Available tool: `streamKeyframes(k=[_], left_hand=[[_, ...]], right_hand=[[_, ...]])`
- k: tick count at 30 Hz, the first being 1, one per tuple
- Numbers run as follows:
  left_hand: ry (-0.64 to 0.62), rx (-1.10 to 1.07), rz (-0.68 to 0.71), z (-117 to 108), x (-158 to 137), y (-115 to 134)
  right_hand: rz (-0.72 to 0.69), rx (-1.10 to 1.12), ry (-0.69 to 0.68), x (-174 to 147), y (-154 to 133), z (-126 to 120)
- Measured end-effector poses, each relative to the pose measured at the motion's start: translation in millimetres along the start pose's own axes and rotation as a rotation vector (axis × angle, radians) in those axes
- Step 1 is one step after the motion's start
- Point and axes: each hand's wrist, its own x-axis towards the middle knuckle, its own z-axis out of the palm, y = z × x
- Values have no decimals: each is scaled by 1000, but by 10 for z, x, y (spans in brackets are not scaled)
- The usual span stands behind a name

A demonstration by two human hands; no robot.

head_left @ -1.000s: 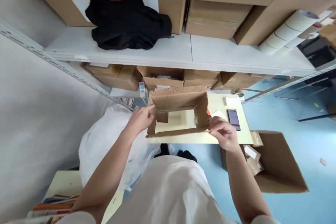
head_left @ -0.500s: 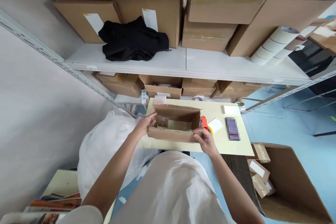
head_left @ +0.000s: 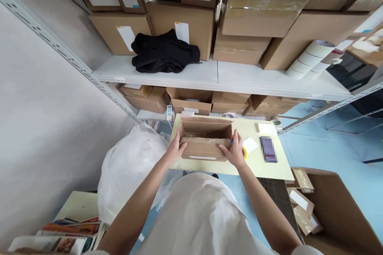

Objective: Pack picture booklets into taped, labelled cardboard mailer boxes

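An open-topped cardboard box (head_left: 206, 147) is held between both hands over the pale yellow table (head_left: 269, 169). My left hand (head_left: 176, 148) grips its left end, thumb on the near wall. On the right end, my right hand (head_left: 235, 150) holds it the same way, thumb pressed to the near side. A white label shows low on the near wall. The near wall hides most of the box's floor. Just right of my right hand lies a yellow tape roll (head_left: 244, 152), partly covered, beside a white card (head_left: 249, 144).
A blurred purple item (head_left: 268, 149) and a white stack (head_left: 267, 128) lie on the table's right. A large carton (head_left: 341, 203) with small boxes stands at lower right. A white plastic bag (head_left: 128, 167) bulges at left. Behind, a shelf (head_left: 239, 77) carries cartons and black clothing (head_left: 164, 52).
The box has tilted, so its near wall and label now face me and less of its floor shows. My right hand has moved from the near corner to the right end.
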Motion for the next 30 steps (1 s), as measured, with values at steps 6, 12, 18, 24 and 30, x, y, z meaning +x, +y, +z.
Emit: streamKeyframes(k=[6,12,18,24,30], left_hand=[[-51,-9,30,-5,25,-96],[-46,-122,35,8,-30,-112],[-45,-93,41,4,-137,-97],[-40,18,108,-13,-190,-183],[8,85,108,34,-23,-154]], right_hand=[[-26,294,-52,468,-223,-268],[-74,265,-230,469,-235,-260],[19,126,-200,-88,41,-105],[69,158,-256,-328,83,224],[80,200,-246,4,52,242]])
